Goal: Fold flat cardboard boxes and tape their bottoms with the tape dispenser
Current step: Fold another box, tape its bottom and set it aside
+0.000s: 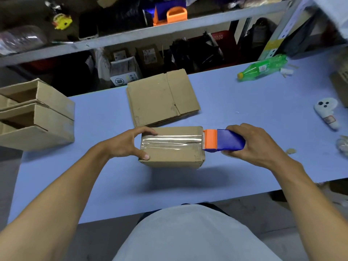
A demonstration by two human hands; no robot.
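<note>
A long blue table (244,110) runs across the view, with a grey shelf rack (131,32) behind it holding dark clutter, an orange and blue dispenser (170,14) and a yellow toy (62,20). Both bare forearms reach in from the lower corners toward the middle of the table.

At the left edge, two assembled boxes (37,113) stand side by side with their open tops up; their insides look dark and what they hold cannot be made out. Further back, near the table's far edge, lies a stack of flat cardboard boxes (162,98).

In the centre stands the folded box (171,147), closed face up, with a shiny strip of clear tape (169,142) running along its seam from the left end to the right. The left hand (124,144) grips the box's left end, fingers curled over the far top edge and the thumb pressed on the near corner. The right hand (250,146) is wrapped around the blue body of the tape dispenser (224,141), whose orange head sits against the box's right top edge, at the end of the tape.

To the right lie a green plastic bottle (263,67) on its side, a white controller (327,113), and small cardboard scraps (291,151) near the right wrist.
</note>
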